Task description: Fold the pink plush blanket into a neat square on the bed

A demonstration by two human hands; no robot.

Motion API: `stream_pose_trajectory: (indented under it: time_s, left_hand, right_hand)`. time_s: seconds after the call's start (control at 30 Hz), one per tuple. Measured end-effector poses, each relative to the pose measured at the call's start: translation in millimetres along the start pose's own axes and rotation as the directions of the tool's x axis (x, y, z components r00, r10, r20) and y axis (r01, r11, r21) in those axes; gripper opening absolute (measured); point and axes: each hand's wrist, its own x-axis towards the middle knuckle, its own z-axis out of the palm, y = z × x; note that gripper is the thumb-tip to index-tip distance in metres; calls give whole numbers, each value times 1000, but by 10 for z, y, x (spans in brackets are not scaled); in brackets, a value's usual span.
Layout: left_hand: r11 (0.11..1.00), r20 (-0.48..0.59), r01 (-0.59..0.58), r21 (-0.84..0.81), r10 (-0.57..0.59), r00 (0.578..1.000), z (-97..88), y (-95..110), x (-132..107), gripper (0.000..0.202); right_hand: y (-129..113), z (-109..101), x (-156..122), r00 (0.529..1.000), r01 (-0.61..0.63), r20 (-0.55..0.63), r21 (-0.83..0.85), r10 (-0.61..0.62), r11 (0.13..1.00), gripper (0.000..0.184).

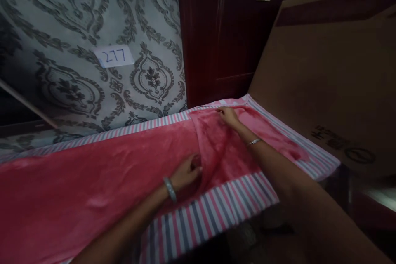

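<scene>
A plush pinkish-red blanket (123,169) lies spread over a striped cloth (188,227) in pink, white and grey. Toward its right part, a folded edge of the blanket runs crosswise. At that fold, my left hand (187,172) has its fingers curled on the fabric; a bracelet circles the wrist. Farther off, my right hand (228,116) pinches the blanket near its far edge, close to the dark red door. A thin bangle is on the right wrist. Fingertips of both hands are partly hidden by blur and dim light.
Behind stands a patterned wallpapered wall (148,78) with a paper label (114,55) reading 277. The dark red door (213,37) is beside it. A large cardboard box (328,74) leans at the right. Dark floor shows below the striped cloth's near edge.
</scene>
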Motion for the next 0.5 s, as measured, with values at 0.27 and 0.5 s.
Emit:
stream_pose_trajectory:
  time_s: [0.27, 0.5]
  left_hand:
    - [930, 63, 99, 354, -130, 990, -198, 66, -701, 22]
    - [801, 99, 21, 598, -101, 990, -34, -37, -882, 35]
  right_hand:
    - [-333, 768, 666, 991, -27, 131, 16, 25, 999, 51]
    - [-377, 379, 640, 993, -102, -48, 107, 108, 989, 20]
